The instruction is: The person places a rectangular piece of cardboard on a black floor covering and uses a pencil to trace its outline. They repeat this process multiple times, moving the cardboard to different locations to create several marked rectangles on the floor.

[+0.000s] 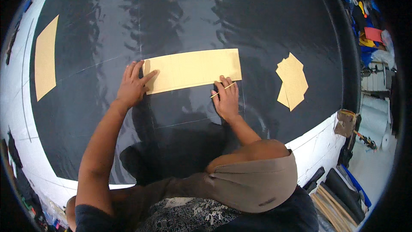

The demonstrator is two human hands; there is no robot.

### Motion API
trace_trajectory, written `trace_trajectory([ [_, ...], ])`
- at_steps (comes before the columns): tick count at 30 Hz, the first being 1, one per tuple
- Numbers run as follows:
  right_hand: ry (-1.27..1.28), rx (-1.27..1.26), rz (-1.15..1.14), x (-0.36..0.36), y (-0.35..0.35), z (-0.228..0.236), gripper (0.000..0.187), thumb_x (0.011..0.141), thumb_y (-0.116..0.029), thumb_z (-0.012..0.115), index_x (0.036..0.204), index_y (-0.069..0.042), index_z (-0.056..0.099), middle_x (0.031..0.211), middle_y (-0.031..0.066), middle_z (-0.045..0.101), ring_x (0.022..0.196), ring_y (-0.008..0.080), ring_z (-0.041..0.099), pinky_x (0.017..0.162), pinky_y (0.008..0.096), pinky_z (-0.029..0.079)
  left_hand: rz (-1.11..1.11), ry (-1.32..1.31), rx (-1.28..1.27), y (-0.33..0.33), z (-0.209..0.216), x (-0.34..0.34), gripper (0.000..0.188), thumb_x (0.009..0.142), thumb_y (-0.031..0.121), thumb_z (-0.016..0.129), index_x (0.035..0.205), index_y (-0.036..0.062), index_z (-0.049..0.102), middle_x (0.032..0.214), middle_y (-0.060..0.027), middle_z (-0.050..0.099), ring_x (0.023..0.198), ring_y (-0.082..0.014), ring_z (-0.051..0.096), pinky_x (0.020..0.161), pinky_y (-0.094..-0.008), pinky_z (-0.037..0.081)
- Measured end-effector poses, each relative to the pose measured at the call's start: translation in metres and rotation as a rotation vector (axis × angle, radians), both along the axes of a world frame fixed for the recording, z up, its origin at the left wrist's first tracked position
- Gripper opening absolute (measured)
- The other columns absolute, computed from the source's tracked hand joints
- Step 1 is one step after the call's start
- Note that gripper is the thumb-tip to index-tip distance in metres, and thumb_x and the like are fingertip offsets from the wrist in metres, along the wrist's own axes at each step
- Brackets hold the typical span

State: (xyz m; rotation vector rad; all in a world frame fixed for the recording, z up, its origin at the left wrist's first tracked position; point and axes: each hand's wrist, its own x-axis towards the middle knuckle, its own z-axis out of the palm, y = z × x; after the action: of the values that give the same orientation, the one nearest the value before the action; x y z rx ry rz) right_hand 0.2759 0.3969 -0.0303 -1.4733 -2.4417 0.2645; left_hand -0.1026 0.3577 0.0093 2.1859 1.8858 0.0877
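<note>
A long tan cardboard pattern piece (193, 69) lies flat on glossy black sheet material (266, 8). My left hand (132, 87) is spread over its left end, thumb and fingertips on the card and its edge. At the lower right edge, my right hand (227, 103) rests its fingertips on the card while a thin yellow pen-like stick (223, 90) is held across its fingers; its tip is too small to make out. Faint pale lines run over the black material below and beside the card.
Another tan card piece (46, 60) lies at the far left of the sheet. Several overlapping angular card pieces (293, 81) lie to the right. A small brown block (345, 123) sits by the table's right corner. Wooden sticks (332, 208) and rolls stand at the lower right.
</note>
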Motion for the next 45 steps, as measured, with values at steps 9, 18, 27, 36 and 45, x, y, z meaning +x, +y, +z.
trace_trajectory([
  [9,0.008,-0.044,-0.024,-0.004,-0.004,-0.001,0.040,0.096,-0.030,0.064,0.130,-0.009,0.061,0.148,0.0154,0.050,0.141,0.0367,0.041,0.118,0.0564,0.026,-0.094,-0.002,-0.356,0.029,-0.003,0.026,0.058,0.084,0.019,0.074,0.136,0.0041,0.054,0.159,-0.0197,0.035,0.143,-0.0335,0.042,0.111,-0.0452,0.046],
  [18,0.004,-0.056,-0.020,-0.005,-0.003,-0.004,0.040,0.096,-0.030,0.064,0.130,-0.009,0.061,0.149,0.0155,0.049,0.141,0.0372,0.040,0.117,0.0581,0.026,0.247,-0.090,-0.304,0.041,0.012,0.086,0.075,0.089,0.054,0.069,0.153,0.0237,0.042,0.144,-0.0208,0.042,0.132,-0.0419,0.045,0.103,-0.0538,0.051],
  [27,-0.007,-0.032,-0.021,0.000,-0.003,-0.007,0.040,0.094,-0.027,0.066,0.130,-0.009,0.061,0.148,0.0150,0.050,0.140,0.0370,0.042,0.116,0.0571,0.028,0.326,-0.023,-0.250,0.041,0.004,0.105,0.080,0.085,0.048,0.075,0.154,0.0243,0.041,0.156,-0.0213,0.032,0.145,-0.0447,0.031,0.106,-0.0647,0.044],
  [36,0.522,-0.534,-0.202,-0.082,0.064,0.060,0.039,0.109,-0.033,0.042,0.129,-0.007,0.065,0.092,0.0147,0.072,0.081,0.0292,0.066,0.077,0.0386,0.051,0.344,-0.011,-0.333,0.043,-0.006,0.111,0.084,0.088,0.048,0.072,0.159,0.0260,0.034,0.164,-0.0238,0.020,0.150,-0.0502,0.020,0.109,-0.0731,0.033],
  [45,0.508,-0.719,0.249,-0.223,0.102,0.043,0.029,0.102,-0.023,0.057,0.114,-0.002,0.072,0.120,0.0166,0.070,0.108,0.0342,0.068,0.095,0.0401,0.053,0.353,-0.024,-0.450,0.039,-0.013,0.112,0.082,0.099,0.042,0.059,0.163,0.0096,0.019,0.168,-0.0218,0.010,0.155,-0.0466,0.007,0.116,-0.0734,0.019],
])
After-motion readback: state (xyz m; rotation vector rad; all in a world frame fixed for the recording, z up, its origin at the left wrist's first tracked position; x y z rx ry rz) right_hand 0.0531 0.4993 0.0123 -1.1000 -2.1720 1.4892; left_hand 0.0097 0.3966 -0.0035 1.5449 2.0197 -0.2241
